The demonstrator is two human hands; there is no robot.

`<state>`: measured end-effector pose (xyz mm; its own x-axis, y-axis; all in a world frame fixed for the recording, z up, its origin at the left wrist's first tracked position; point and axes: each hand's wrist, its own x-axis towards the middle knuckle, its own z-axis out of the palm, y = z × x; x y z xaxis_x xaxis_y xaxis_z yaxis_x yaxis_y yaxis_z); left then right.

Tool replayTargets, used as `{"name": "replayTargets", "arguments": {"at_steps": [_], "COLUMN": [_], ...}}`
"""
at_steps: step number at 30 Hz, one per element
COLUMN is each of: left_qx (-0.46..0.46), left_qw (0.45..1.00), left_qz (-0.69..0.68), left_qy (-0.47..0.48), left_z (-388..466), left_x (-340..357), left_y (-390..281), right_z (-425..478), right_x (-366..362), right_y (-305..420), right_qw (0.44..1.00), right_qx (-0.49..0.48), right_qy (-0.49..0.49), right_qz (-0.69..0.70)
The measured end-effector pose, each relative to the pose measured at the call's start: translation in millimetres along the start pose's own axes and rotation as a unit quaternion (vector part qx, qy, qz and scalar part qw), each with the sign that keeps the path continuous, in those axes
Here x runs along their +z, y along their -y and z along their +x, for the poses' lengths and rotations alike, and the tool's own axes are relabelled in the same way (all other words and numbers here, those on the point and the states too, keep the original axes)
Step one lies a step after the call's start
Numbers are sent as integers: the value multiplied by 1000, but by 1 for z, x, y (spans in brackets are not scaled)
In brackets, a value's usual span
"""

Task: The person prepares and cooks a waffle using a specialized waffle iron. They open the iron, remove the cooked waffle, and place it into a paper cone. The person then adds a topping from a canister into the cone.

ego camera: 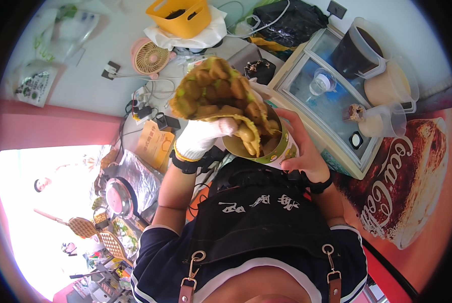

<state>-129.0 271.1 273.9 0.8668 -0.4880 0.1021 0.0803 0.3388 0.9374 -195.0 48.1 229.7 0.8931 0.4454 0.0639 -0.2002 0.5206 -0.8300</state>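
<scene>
A rolled bubble waffle, browned with green patches, opens upward like a cone. My left hand, in a white knit glove with a yellow cuff edge, grips it from below with the thumb across its side. The waffle's lower end sits inside a round paper tub with a green and white print. My bare right hand holds this tub from its right side, fingers behind and thumb in front. Part of the waffle hides the tub's interior.
A chest freezer with a glass lid stands at the right, with jugs including a dark-filled one. Behind are a pink fan, cables and a yellow basket. Foil and a waffle iron lie at the left.
</scene>
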Motion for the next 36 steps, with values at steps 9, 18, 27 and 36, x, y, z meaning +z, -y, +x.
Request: {"name": "replayTargets", "arguments": {"at_steps": [9, 18, 27, 36], "left_qx": [3, -7, -121, -138], "left_qw": [990, 994, 833, 862], "left_qz": [-96, -5, 525, 470], "left_qy": [106, 109, 125, 128], "left_z": [19, 32, 65, 78], "left_x": [5, -32, 19, 11], "left_y": [-5, -49, -105, -84], "right_z": [1, -2, 5, 4], "right_x": [5, -12, -9, -20], "right_y": [-1, -9, -12, -13], "right_qw": [998, 996, 994, 997], "right_qx": [-41, -53, -76, -75], "right_qy": [-12, 9, -10, -26], "right_qz": [36, -75, -81, -3]}}
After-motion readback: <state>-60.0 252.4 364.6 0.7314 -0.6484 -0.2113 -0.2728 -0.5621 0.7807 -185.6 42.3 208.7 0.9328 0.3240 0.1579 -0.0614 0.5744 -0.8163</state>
